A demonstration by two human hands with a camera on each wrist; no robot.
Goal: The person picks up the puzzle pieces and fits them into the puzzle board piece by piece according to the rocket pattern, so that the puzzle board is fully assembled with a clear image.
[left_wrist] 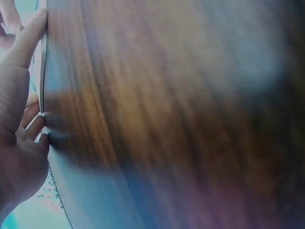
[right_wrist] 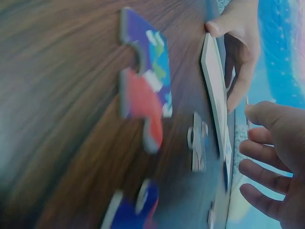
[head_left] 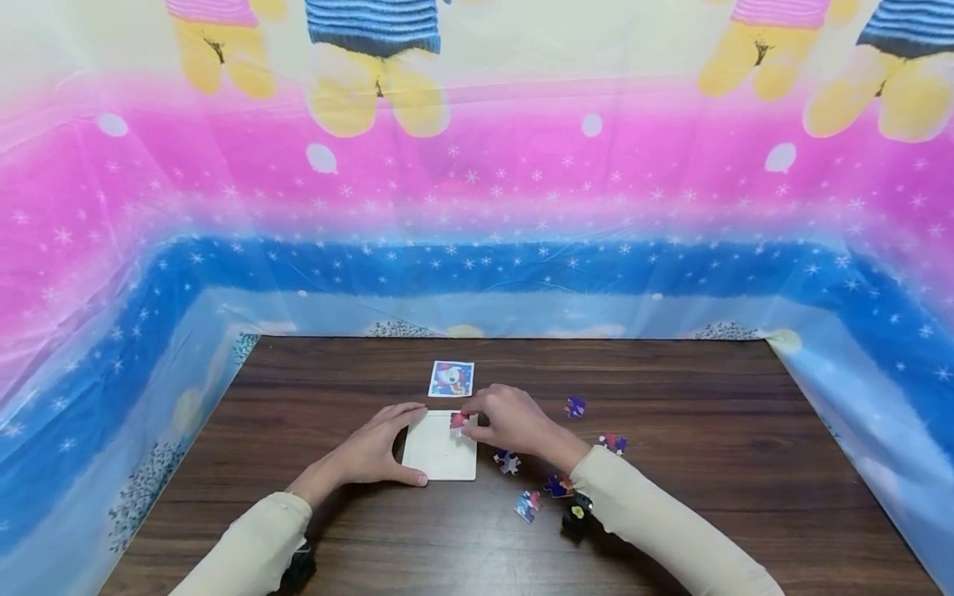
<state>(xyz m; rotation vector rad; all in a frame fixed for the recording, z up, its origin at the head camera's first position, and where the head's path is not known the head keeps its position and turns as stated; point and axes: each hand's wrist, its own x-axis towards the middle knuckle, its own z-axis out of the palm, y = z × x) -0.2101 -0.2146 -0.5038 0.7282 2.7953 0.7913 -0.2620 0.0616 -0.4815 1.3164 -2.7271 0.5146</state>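
Note:
A white square puzzle tray point(head_left: 436, 457) lies flat on the table. My left hand point(head_left: 378, 447) holds its left side, thumb at the near corner and fingertips at the far one. Over the tray's far right part, my right hand point(head_left: 514, 420) pinches a red and white puzzle piece point(head_left: 458, 422) between thumb and fingers. In the right wrist view that piece is thin and edge-on, and the other fingers of the right hand point(right_wrist: 281, 157) are loosely bent. The left wrist view catches the left hand point(left_wrist: 24, 124) against the tray's edge.
A small picture card point(head_left: 451, 379) lies beyond the tray. Several loose puzzle pieces are spread to the right, including a purple one point(head_left: 575, 406), a grey-purple one point(head_left: 508, 462) and a blue and red one point(head_left: 527, 506). Patterned cloth point(head_left: 477, 273) hangs around the table point(head_left: 358, 530).

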